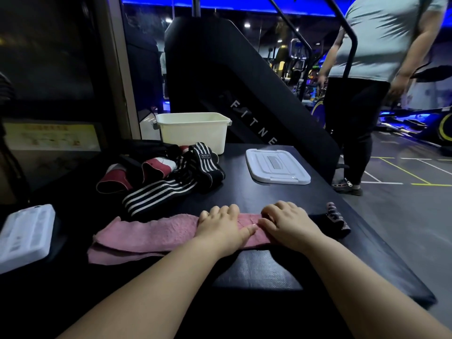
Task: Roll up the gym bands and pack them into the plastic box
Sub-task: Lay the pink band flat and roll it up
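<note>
A pink gym band (146, 234) lies flat along the near part of the black table (269, 199). My left hand (221, 227) rests palm down on its right part. My right hand (289, 225) sits on the band's right end with its fingers curled over that end. Behind lie black-and-white striped bands (171, 184) and red-and-black bands (115, 181) in a heap. The cream plastic box (193, 132) stands open at the table's far edge. Its white lid (276, 166) lies flat to the right of the heap.
A small dark patterned band (338, 218) lies near the table's right edge. A white flat case (24, 234) sits at the left. A person (367, 81) stands on the floor beyond the table's right side, beside a black fitness machine (232, 77).
</note>
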`<control>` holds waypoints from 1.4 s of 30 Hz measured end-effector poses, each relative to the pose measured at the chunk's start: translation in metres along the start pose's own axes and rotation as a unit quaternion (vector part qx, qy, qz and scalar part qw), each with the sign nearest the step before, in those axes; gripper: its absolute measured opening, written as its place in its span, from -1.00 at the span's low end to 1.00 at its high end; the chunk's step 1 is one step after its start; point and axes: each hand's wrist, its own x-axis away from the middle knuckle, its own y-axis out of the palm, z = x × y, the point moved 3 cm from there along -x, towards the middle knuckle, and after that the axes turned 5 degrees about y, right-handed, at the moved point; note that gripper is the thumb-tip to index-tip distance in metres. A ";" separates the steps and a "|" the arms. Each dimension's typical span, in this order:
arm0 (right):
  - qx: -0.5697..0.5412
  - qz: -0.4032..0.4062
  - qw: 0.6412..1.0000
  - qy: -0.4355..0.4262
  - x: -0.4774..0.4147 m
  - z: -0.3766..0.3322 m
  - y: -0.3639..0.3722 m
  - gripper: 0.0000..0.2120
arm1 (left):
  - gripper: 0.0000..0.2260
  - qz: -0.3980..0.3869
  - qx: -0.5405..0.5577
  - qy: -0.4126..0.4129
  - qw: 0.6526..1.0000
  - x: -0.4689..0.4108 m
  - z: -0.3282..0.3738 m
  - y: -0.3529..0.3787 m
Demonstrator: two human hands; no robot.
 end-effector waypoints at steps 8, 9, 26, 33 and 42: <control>0.031 0.026 0.999 -0.013 0.003 0.001 -0.002 -0.63 | -0.62 -0.002 -0.007 0.038 0.999 0.003 -0.002 -0.002; 0.032 0.028 0.999 -0.016 0.003 0.002 -0.004 -0.64 | -0.62 0.000 -0.013 0.048 0.999 0.005 -0.003 -0.004; 0.043 0.006 0.999 -0.015 0.010 0.030 -0.019 -0.67 | -0.50 0.020 0.010 0.066 0.998 0.027 -0.026 -0.005; -0.033 -0.083 0.989 -0.117 0.023 -0.032 -0.016 -0.37 | -0.45 0.033 0.013 0.055 0.998 0.029 -0.028 -0.006; -0.020 -0.082 0.989 -0.122 0.021 -0.024 -0.006 0.21 | -0.14 -0.054 0.044 0.094 0.993 0.048 -0.074 -0.014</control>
